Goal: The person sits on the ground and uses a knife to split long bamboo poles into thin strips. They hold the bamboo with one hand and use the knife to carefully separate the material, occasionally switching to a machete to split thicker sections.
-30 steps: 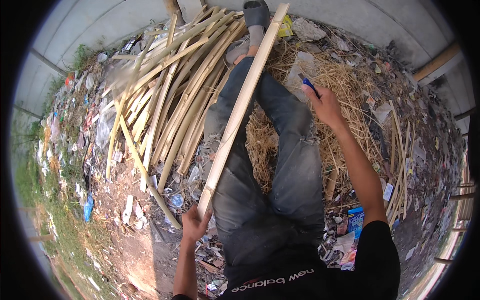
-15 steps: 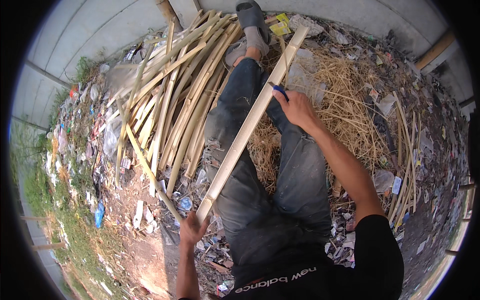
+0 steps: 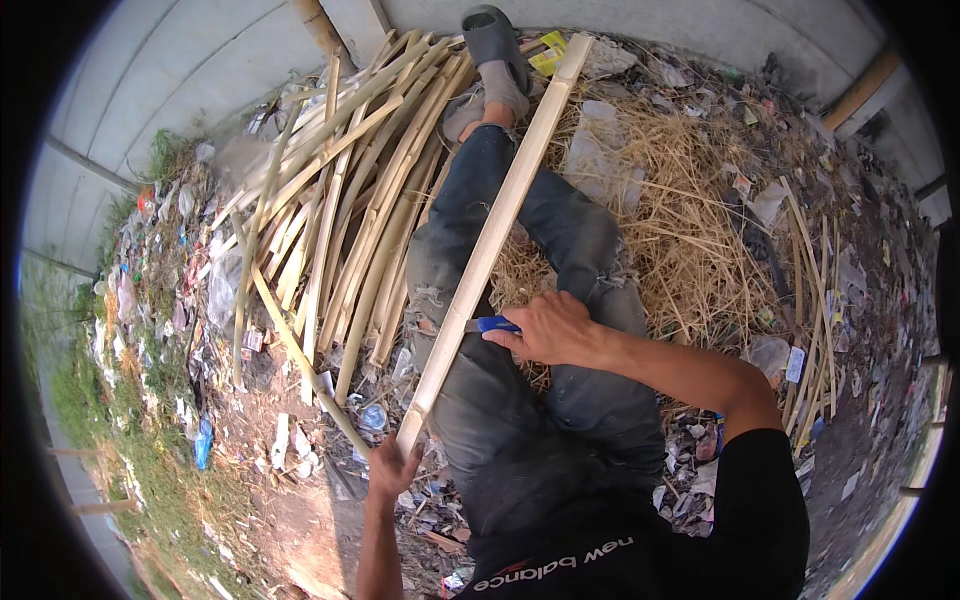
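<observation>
A long split bamboo strip [image 3: 500,215] slants across my legs, from my left hip up past my foot. My left hand [image 3: 392,466] grips its lower end. In my right hand [image 3: 552,328] is a knife with a blue handle [image 3: 497,324], its blade against the strip's right edge around mid-length, above my thigh. The fingers of the right hand are wrapped around the handle. My legs in worn dark trousers [image 3: 490,400] lie stretched out under the strip.
A big pile of split bamboo strips [image 3: 370,200] lies at the left. Straw-like shavings [image 3: 690,220] heap to the right of my legs. Thin strips [image 3: 815,310] lie farther right. Litter covers the ground, and a grey panel wall [image 3: 650,30] stands at the back.
My right hand has drawn the knife down along the strip towards me, from its upper part to about the middle. The strip's far end has shifted slightly left.
</observation>
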The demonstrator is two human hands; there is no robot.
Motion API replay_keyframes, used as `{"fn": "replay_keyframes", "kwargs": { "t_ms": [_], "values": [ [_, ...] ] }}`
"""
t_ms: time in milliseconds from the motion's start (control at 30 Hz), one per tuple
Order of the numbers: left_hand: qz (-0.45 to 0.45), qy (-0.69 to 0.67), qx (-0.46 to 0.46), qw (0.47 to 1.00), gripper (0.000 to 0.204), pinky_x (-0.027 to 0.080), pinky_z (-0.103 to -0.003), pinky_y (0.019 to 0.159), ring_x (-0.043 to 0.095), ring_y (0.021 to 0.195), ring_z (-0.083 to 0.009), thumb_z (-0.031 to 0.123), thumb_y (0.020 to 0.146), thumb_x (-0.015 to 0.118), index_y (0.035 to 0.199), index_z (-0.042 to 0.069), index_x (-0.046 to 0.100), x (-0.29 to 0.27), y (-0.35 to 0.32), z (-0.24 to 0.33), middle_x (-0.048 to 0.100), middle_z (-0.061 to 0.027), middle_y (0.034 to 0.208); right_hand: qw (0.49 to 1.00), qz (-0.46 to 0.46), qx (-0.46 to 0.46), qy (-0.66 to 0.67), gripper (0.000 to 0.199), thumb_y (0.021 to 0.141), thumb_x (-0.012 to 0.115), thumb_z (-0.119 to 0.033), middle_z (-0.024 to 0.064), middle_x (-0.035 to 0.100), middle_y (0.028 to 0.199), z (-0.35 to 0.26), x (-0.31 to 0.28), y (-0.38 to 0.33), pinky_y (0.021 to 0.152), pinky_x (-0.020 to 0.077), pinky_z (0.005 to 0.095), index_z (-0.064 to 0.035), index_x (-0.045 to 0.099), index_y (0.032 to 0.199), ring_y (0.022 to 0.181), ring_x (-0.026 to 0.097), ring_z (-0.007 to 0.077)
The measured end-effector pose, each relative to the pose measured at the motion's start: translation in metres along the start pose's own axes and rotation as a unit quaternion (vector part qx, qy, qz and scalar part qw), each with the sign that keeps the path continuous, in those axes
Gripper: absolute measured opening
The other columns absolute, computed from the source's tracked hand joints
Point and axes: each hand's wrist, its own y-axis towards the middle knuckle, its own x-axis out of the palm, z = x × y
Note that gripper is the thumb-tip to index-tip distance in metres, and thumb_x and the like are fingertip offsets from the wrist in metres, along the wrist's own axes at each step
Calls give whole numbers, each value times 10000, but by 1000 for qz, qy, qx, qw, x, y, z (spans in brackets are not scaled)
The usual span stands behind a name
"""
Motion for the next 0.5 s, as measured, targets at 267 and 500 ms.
{"fn": "replay_keyframes", "kwargs": {
  "t_ms": [267, 500],
  "values": [
    [-10, 39, -7, 999, 532, 438, -407, 495, 508, 495, -263, 485, 904, 754, 772, 20, 530, -17, 9, 7, 519, -116, 549, 988, 113, 103, -33, 566, 995, 570, -567, 245, 692, 723, 46, -34, 49, 691, 555, 559, -39, 718, 854, 726, 697, 463],
    [-24, 67, 0, 997, 509, 462, -411, 496, 542, 443, -298, 482, 863, 777, 732, 41, 559, -42, -22, -19, 533, -108, 513, 924, 212, 319, -2, 707, 1032, 456, -609, 268, 699, 818, 179, -109, 74, 764, 509, 554, 36, 714, 899, 816, 667, 505]
  ]
}}
